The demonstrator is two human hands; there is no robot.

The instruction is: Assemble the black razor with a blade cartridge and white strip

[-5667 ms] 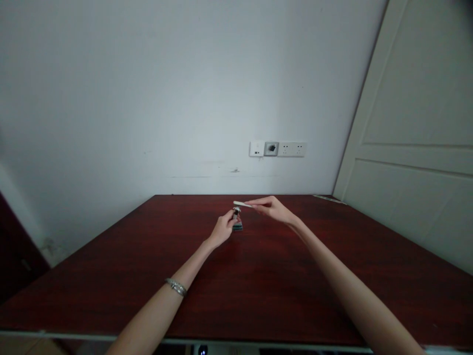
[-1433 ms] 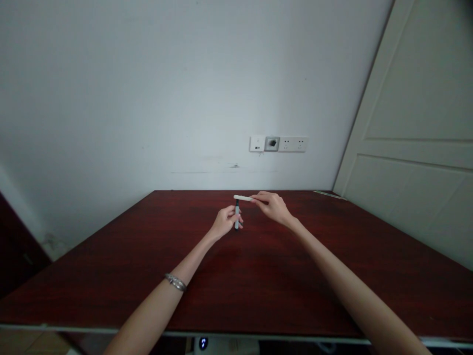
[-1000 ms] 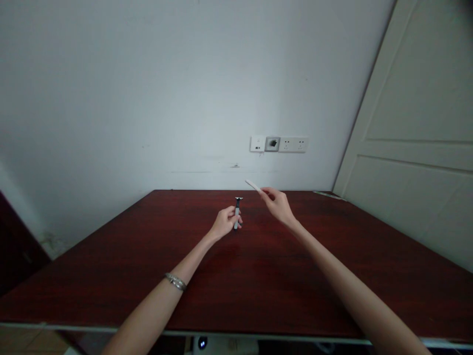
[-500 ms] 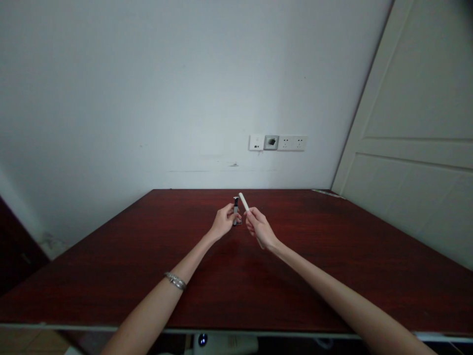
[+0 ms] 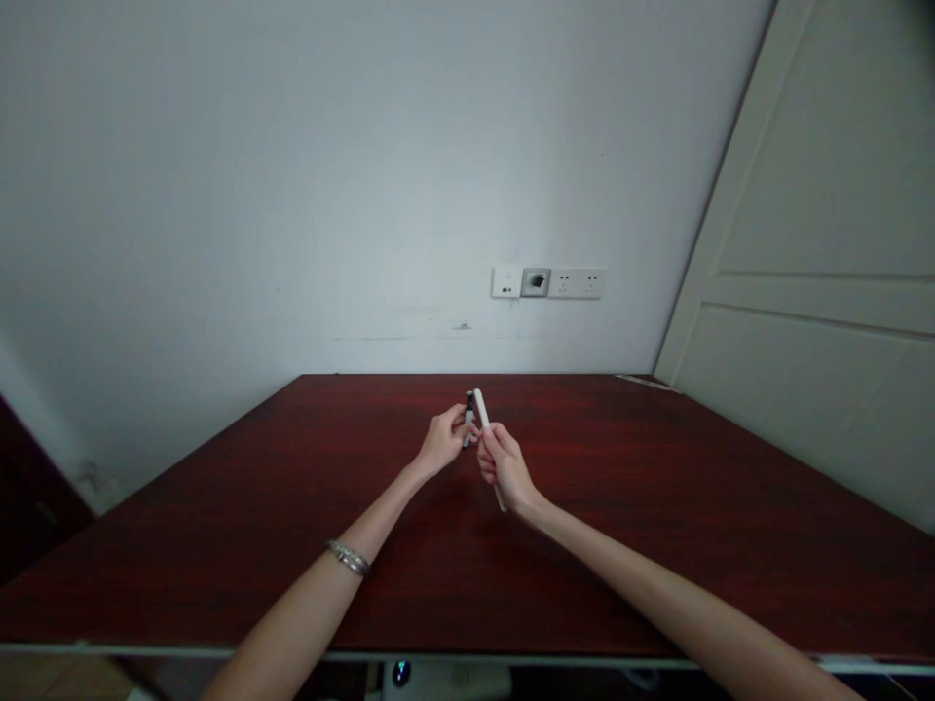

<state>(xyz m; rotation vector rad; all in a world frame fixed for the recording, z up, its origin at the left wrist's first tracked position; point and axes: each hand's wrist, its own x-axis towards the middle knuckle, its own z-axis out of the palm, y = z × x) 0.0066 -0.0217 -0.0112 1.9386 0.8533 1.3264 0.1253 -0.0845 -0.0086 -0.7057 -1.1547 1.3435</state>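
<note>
Our left hand (image 5: 441, 444) is curled around a small, slim, dark-and-silver tool (image 5: 468, 411). The fingers pinch its lower part, so it stands nearly upright just above the dark red wooden table (image 5: 657, 506), over the table's far middle. Its dark tip shows above the fingers, but it is too small for us to make out more.

Our right hand (image 5: 504, 469) is closed in a loose fist around a thin white stick (image 5: 480, 409). The stick tilts slightly, with its upper end beside the top of the tool and its lower end poking out below the palm. We cannot tell whether the two things touch. The two hands are close together, knuckles almost meeting.

A silver bracelet (image 5: 348, 561) sits on our left wrist. A row of white wall sockets (image 5: 549, 282) is on the pale wall behind, and a white panelled door (image 5: 818, 292) is to the right.
</note>
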